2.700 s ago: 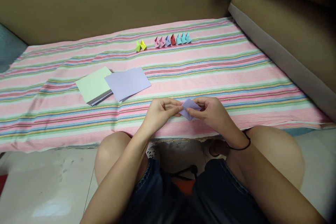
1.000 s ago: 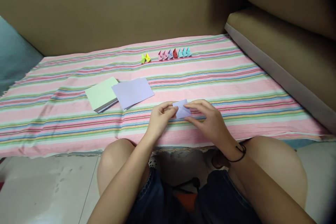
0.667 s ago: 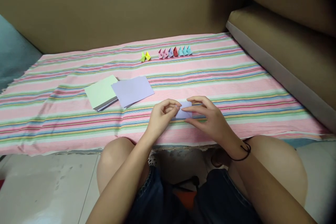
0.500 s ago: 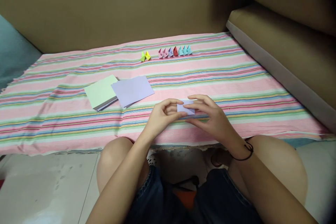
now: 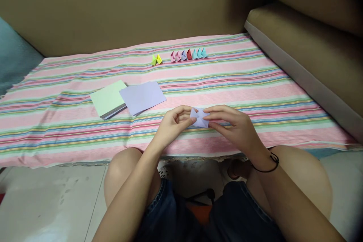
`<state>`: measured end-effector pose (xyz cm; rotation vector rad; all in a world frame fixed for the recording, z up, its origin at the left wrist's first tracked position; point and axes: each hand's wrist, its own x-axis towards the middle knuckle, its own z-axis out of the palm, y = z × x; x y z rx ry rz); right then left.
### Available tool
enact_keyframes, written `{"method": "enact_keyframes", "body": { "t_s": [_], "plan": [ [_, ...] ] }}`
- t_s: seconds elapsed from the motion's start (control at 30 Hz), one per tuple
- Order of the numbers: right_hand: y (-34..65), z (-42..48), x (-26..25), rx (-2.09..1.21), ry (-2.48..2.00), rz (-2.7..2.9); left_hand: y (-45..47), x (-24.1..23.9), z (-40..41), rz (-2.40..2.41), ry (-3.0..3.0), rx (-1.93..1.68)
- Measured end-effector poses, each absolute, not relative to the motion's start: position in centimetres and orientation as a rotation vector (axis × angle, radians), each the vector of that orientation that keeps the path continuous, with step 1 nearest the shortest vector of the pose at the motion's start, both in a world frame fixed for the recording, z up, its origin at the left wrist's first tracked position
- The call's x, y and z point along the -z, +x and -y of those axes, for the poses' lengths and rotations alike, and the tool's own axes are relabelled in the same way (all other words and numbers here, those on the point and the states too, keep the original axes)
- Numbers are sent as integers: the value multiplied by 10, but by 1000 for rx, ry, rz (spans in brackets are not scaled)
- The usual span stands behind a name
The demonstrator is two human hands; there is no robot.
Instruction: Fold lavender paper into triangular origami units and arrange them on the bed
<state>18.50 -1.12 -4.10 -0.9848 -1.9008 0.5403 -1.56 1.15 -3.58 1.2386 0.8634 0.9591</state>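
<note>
On striped cloth: seemingly done with nine folded papers — not begun on lilac sheets, green stack. Holding lilac square, apparently part-folded, in left fingers, right fingers.

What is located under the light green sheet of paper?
Beneath the light green sheet, edges of a paper stack show, with the striped cloth below. The covered sheets' faces cannot be seen.

The bare left hand's thumb and the bare right hand have drawn apart, uncovering more folded lilac paper square between them.
</note>
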Motion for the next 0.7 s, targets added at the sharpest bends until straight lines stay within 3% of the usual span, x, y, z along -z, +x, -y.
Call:
{"method": "enact_keyframes", "body": {
  "t_s": [0.37,0.7],
  "plan": [
    [191,9,40,-291,-832,2188,-16,36,-10,-934,1323,-877],
    [184,13,41,-486,-909,2157,-13,36,-6,-875,1346,-920]
  ]
}}
